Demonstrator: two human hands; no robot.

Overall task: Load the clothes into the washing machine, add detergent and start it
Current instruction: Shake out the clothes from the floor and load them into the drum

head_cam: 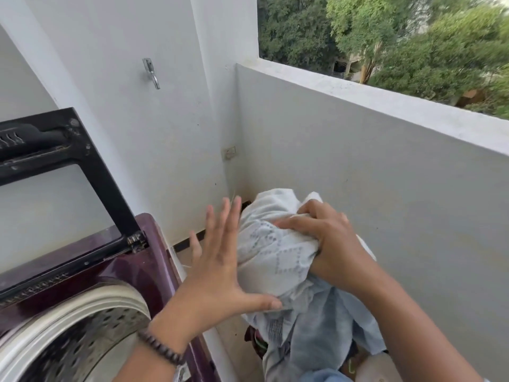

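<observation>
Where right hand [322, 241] grips — crumpled cloth [272, 257]

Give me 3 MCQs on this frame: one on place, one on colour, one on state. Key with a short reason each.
1. Where is the bundle of clothes relative to the washing machine?
A. Inside the drum
B. Held up to the right of it
C. On top of the raised lid

2. What colour is the washing machine's body?
A. Dark purple-maroon
B. Bright yellow
C. Green

3. What is the state of the machine's lid?
A. Shut flat
B. Taken off and on the floor
C. Raised open

Key:
1 B: the right hand grips the pale bundle beside the machine, while the left hand lies flat against it with straight fingers.
2 A: the top panel around the drum is dark purple-maroon.
3 C: the black-framed lid stands up on its hinge and the perforated drum is exposed.
</observation>
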